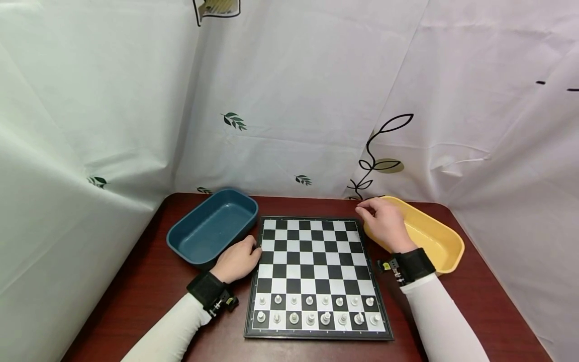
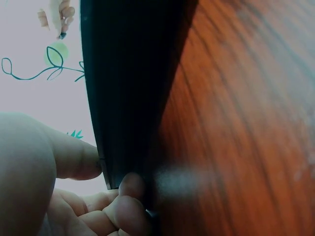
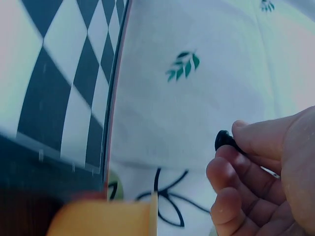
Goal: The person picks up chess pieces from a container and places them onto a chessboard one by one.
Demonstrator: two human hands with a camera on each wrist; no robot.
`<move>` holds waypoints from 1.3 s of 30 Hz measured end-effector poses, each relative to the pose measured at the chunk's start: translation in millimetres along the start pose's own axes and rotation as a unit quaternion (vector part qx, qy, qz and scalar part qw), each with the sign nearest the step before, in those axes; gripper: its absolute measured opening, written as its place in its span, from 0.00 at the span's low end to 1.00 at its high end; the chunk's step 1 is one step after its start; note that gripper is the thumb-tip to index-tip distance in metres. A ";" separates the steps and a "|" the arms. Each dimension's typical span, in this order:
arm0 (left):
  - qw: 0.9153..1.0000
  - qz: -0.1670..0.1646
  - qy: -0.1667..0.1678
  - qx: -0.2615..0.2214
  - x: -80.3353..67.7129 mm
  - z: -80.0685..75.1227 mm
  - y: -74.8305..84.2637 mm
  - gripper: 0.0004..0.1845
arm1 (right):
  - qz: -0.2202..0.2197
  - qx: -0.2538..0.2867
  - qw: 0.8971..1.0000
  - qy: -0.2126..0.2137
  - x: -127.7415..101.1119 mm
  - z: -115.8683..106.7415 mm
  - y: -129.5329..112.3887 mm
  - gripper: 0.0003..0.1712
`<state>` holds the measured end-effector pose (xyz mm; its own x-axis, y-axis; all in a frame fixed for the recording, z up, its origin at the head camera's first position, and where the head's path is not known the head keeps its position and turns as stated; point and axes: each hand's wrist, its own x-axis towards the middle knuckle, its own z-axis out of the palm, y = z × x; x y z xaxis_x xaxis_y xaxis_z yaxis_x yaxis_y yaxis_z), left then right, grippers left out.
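Head view, going left to right with the chessboard (image 1: 312,259) as the landmark: first up is a dark blue tub (image 1: 217,229), sitting just off the board's far left side on a reddish-brown table (image 1: 149,271). Next is the left hand (image 1: 237,259) at the board's left edge, with a black wrist strap (image 1: 210,291) and a white sleeve. Left wrist cam shows fingers on both sides of that black edge, so yeah, it's gripping the board. The board itself lies flat, with sixteen white pieces (image 1: 325,318) lined up in two rows along its near edge, and a pale cloth (image 1: 298,100) with leaf prints hangs behind it. Then, near the board's far right corner, you get the right hand (image 1: 386,224), well apart from the left one. Right wrist cam has its thumb and finger pinching a small black piece (image 3: 224,140), can't tell which kind. Last, off the board's right side, there's a yellow tub (image 1: 427,236), partly hidden behind that hand
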<state>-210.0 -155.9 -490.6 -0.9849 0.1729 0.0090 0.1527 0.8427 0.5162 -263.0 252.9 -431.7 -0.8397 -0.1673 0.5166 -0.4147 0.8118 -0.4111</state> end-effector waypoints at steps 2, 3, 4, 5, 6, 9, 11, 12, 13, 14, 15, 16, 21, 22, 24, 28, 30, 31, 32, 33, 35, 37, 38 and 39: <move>1.000 -0.001 -0.001 0.000 0.2 0.2 -0.1 0.09 | -0.005 0.013 1.000 -0.014 2.0 4.2 -5.3 0.07; 1.000 -0.001 -0.001 0.000 0.3 0.2 -0.5 0.09 | -0.005 0.021 1.000 -0.023 3.1 6.4 -8.4 0.07; 1.000 -0.002 -0.001 0.000 0.5 0.4 -0.9 0.09 | -0.005 0.029 0.999 -0.032 4.2 8.7 -11.5 0.07; 1.000 -0.002 -0.002 0.000 0.6 0.7 -1.2 0.09 | -0.004 0.039 0.998 -0.043 5.3 10.9 -15.1 0.07; 1.000 -0.003 -0.002 0.001 0.6 0.8 -1.3 0.09 | -0.003 0.045 0.998 -0.053 6.8 13.6 -18.3 0.07; 1.000 -0.002 -0.002 0.002 0.9 1.6 -1.7 0.10 | -0.007 0.066 0.994 -0.086 11.6 21.3 -28.5 0.06; 1.000 -0.001 -0.003 0.002 1.1 1.9 -1.7 0.10 | -0.018 0.077 0.991 -0.106 15.8 26.8 -34.8 0.06; 1.000 -0.002 -0.003 0.001 1.1 1.8 -1.5 0.10 | -0.024 0.080 0.990 -0.116 18.0 29.4 -37.8 0.05; 1.000 -0.002 -0.004 0.000 1.3 1.7 -1.4 0.11 | -0.031 0.084 0.988 -0.125 20.3 31.8 -41.1 0.05; 1.000 -0.003 -0.004 0.001 1.3 1.6 -1.3 0.11 | -0.038 0.086 0.987 -0.133 22.8 34.2 -44.4 0.05; 1.000 -0.003 -0.003 0.000 1.0 1.2 -1.3 0.11 | -0.043 0.088 0.985 -0.142 25.2 36.5 -47.9 0.05; 1.000 -0.003 -0.003 0.000 0.8 1.1 -1.2 0.11 | -0.047 0.089 0.984 -0.150 27.7 38.6 -51.4 0.05; 1.000 0.001 0.000 -0.001 -0.8 -0.3 -0.1 0.10 | -0.062 0.083 0.977 -0.187 39.7 51.1 -68.9 0.05; 1.000 0.001 0.001 -0.001 -1.0 -0.5 0.1 0.10 | -0.065 0.081 0.976 -0.194 41.6 54.4 -72.2 0.05; 1.000 0.002 0.002 -0.003 -1.0 -0.6 -0.3 0.10 | -0.074 0.076 0.972 -0.208 45.0 61.7 -78.4 0.06; 1.000 0.003 0.001 -0.003 -0.4 0.2 -2.3 0.10 | -0.104 0.073 0.964 -0.234 48.9 76.4 -90.4 0.07; 1.000 0.001 0.000 -0.003 0.2 0.4 -3.1 0.11 | -0.121 0.082 0.958 -0.246 50.3 83.0 -97.5 0.07; 1.000 0.000 0.000 -0.002 0.4 0.4 -3.4 0.11 | -0.129 0.087 0.955 -0.251 50.9 86.3 -101.6 0.08; 1.000 0.000 -0.001 -0.002 0.6 0.5 -3.6 0.11 | -0.134 0.093 0.952 -0.257 51.3 89.3 -105.5 0.08; 1.000 -0.002 -0.002 -0.002 1.0 0.8 -3.6 0.11 | -0.140 0.097 0.950 -0.262 51.8 92.4 -109.6 0.08; 1.000 -0.003 -0.004 -0.001 1.6 1.2 -3.4 0.11 | -0.150 0.099 0.945 -0.271 52.5 98.1 -117.0 0.08; 1.000 -0.001 -0.006 -0.001 1.8 1.6 -3.1 0.11 | -0.160 0.094 0.942 -0.279 52.8 104.0 -123.1 0.08; 1.000 0.000 -0.006 -0.002 1.8 1.5 -2.9 0.11 | -0.165 0.089 0.940 -0.284 52.9 106.6 -125.8 0.08; 1.000 0.000 -0.007 -0.002 1.8 1.3 -2.6 0.11 | -0.170 0.085 0.939 -0.288 53.1 109.0 -128.6 0.08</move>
<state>-212.0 -157.0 -493.1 -0.9836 0.1804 -0.0017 0.1533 0.8409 0.5191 -292.4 78.6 -433.3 -0.6788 -0.7150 0.1675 -0.7018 0.5645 -0.4345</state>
